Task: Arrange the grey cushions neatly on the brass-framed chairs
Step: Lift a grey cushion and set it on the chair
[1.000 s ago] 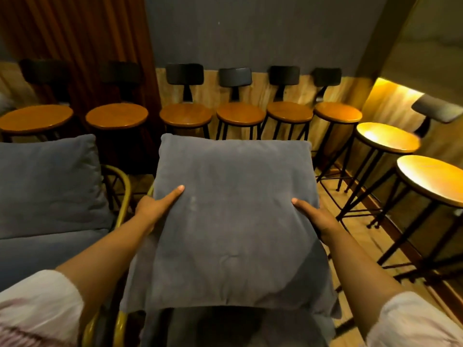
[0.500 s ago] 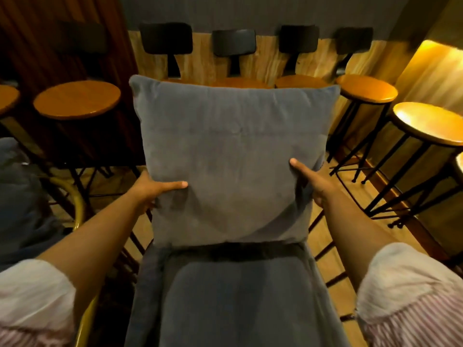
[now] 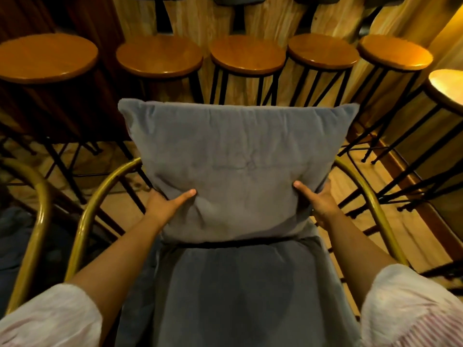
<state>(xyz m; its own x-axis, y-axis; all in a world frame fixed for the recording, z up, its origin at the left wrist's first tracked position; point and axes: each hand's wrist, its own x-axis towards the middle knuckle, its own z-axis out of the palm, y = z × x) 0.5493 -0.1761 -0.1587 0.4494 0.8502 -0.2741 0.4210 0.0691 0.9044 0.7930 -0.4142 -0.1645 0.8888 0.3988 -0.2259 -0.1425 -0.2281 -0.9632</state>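
A square grey cushion (image 3: 235, 156) stands upright at the back of a brass-framed chair (image 3: 100, 196), its lower edge resting on the grey seat cushion (image 3: 238, 291). My left hand (image 3: 165, 205) grips the cushion's lower left side with the thumb across its front. My right hand (image 3: 318, 201) grips the lower right side the same way. Curved brass arms run on both sides of the seat. The chair's backrest is hidden behind the cushion.
A second brass-framed chair (image 3: 37, 216) with a grey cushion (image 3: 15, 236) stands close on the left. Several round wooden bar stools (image 3: 246, 55) on thin black legs line the wood-panelled wall behind, with more stools (image 3: 448, 88) on the right. The floor is wooden.
The cushion has come down and back against the chair while staying upright. My hands have slid to its lower corners. My view has tilted downward.
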